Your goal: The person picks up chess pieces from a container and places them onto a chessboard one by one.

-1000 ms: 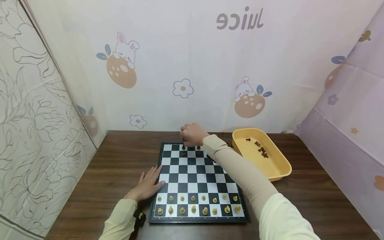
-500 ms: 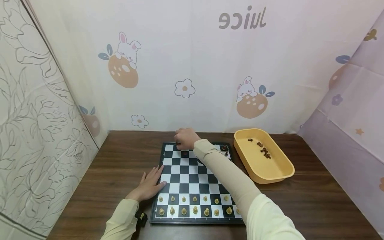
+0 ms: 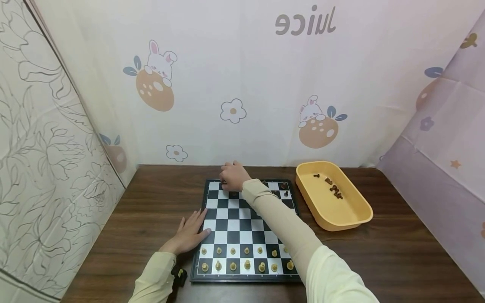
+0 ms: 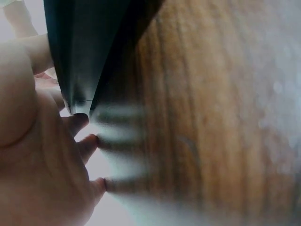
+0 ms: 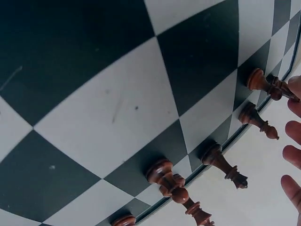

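A black-and-white chessboard (image 3: pixel 233 225) lies on the table, with light chess pieces (image 3: pixel 247 264) standing in two rows along its near side. At its far left, my right hand (image 3: pixel 233 176) holds a dark brown chess piece (image 5: pixel 281 85) between thumb and fingers, right behind a brown pawn (image 5: pixel 263 84). Its kind is hard to make out. Alongside stand a brown bishop (image 5: pixel 257 120), a queen (image 5: pixel 225 164) and another pawn (image 5: pixel 164 176). My left hand (image 3: pixel 186 235) rests against the board's left edge, fingers extended and thumb over the rim.
To the board's right, a yellow tray (image 3: pixel 342 216) holds several loose brown pieces (image 3: pixel 334 189). The brown wooden table (image 3: pixel 144 210) reaches back to a printed curtain (image 3: pixel 235 84). My right sleeve (image 3: pixel 288 219) crosses over the board's right half.
My right hand has shifted left and slightly nearer along the board's far row, then nearly stopped there. The left hand has stayed on the edge.
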`<state>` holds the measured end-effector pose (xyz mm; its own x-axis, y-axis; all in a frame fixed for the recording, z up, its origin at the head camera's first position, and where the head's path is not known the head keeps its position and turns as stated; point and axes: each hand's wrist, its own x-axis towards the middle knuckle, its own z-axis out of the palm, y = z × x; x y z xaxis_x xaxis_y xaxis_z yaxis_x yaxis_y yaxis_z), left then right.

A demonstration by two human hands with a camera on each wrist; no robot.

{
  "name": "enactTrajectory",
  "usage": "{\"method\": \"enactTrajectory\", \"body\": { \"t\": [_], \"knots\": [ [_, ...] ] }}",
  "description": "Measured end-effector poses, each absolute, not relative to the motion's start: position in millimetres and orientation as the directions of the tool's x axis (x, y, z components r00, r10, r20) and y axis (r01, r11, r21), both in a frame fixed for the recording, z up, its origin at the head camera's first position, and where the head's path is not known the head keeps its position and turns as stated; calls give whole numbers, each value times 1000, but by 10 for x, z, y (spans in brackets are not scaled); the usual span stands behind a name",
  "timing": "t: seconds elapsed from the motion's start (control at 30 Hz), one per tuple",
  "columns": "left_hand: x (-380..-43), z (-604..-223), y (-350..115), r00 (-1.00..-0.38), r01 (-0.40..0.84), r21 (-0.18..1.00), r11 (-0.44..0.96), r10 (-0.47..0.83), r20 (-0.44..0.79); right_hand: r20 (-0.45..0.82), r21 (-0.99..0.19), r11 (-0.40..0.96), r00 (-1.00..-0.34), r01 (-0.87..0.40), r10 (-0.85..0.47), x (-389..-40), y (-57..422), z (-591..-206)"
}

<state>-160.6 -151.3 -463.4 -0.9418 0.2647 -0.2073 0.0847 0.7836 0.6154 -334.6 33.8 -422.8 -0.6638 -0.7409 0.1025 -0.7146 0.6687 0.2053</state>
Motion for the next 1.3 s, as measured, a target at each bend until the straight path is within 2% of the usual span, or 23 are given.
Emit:
{"method": "enactTrajectory", "body": {
  "t": [0.63,0.93,1.17,1.3],
  "knots": [
    [-1609,-4623,-1466,-938,110,619,778,287,-194,89,186,706,-704,-683,-705,-3308,489,-4190],
    [-1590,-4648,-1502,-943,103,611,785,273,-192,124,307,631,-627,-713,-769,-3321,568,-4020],
    [-1582,-4652,-1492,-940,89,601,794,267,-214,165,346,629,-615,-696,-771,-3396,738,-3909],
    [-1584,-4642,-1501,-941,94,593,800,266,-210,161,340,644,-632,-685,-758,-3373,863,-3762]
  ]
}}
